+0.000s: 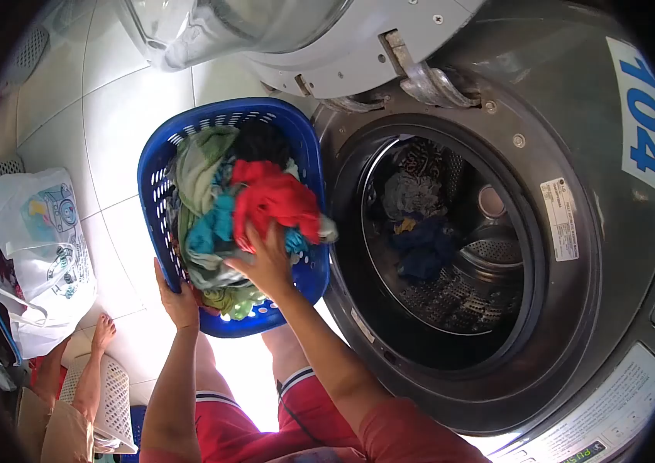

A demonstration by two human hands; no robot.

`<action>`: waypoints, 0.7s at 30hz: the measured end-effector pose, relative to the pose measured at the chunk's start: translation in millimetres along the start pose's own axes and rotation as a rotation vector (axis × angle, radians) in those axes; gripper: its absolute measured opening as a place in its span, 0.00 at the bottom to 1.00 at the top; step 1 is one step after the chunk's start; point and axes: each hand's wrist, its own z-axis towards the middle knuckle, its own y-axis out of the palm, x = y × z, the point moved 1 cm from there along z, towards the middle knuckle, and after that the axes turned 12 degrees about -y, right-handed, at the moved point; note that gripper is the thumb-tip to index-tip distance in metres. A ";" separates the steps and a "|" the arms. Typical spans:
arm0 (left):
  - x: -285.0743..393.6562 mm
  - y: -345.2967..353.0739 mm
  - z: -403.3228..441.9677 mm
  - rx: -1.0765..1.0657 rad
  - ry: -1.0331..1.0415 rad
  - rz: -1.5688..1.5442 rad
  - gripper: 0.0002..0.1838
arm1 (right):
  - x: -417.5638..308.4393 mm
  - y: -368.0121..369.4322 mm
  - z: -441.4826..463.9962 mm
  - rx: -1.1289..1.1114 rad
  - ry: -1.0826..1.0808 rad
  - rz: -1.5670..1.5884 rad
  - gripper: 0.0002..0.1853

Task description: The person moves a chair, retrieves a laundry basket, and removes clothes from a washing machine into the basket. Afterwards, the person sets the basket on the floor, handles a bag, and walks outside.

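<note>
A blue plastic laundry basket [156, 181] full of clothes is in front of my legs. My left hand [178, 302] grips its rim at the near left corner. My right hand [267, 261] is inside the basket with its fingers on a bunched red garment [277, 202], part of which bulges over the right rim. Around it lie a pale green cloth [202, 174], a turquoise cloth [211, 228] and a black cloth [262, 144]. To the right, the washing machine drum [489, 305] stands open, with a grey cloth [412, 193] and a dark blue cloth [425, 245] inside.
The machine's round door [343, 65] is swung open above the drum opening. On the left, a white plastic bag [42, 247] stands on the tiled floor [123, 131]. Below it are another person's bare foot [103, 332] and a pale perforated basket [115, 393].
</note>
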 end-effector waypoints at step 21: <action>-17.6 5.7 0.0 -0.009 -0.024 0.013 0.27 | 275.9 -164.9 -8.7 0.817 0.605 0.143 0.40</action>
